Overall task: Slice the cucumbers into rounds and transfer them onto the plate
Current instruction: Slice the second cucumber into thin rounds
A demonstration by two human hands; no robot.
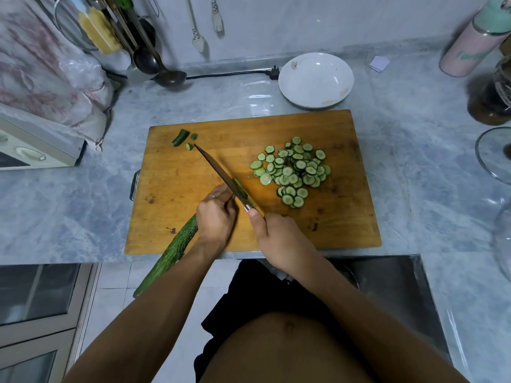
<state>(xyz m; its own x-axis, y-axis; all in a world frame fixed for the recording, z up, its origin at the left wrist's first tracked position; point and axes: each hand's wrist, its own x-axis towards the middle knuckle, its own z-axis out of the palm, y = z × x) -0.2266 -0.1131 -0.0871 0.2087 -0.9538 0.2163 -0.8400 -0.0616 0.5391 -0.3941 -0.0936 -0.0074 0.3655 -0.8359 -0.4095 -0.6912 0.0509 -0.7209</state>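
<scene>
A long dark-green cucumber (168, 252) lies aslant across the near-left corner of the wooden cutting board (193, 217), its tail hanging past the counter edge. My left hand (217, 214) holds its far end. My right hand (279, 239) grips the handle of a knife (221, 175); the blade runs up-left beside my left fingers, with a slice stuck on it. A heap of cucumber rounds (293, 170) lies on the board's right half. A cut end piece (180, 137) and small bits lie at the far left. The white plate (316, 80) stands behind the board, holding no cucumber.
A cloth-covered appliance (41, 128) stands on the left of the grey marble counter (414, 189). Ladles (154, 62) hang at the back wall with a black cord (229, 74). A pink bottle (475, 40), a dark jar (492, 98) and a glass lid (495, 153) stand right. A steel sink (392, 288) lies near right.
</scene>
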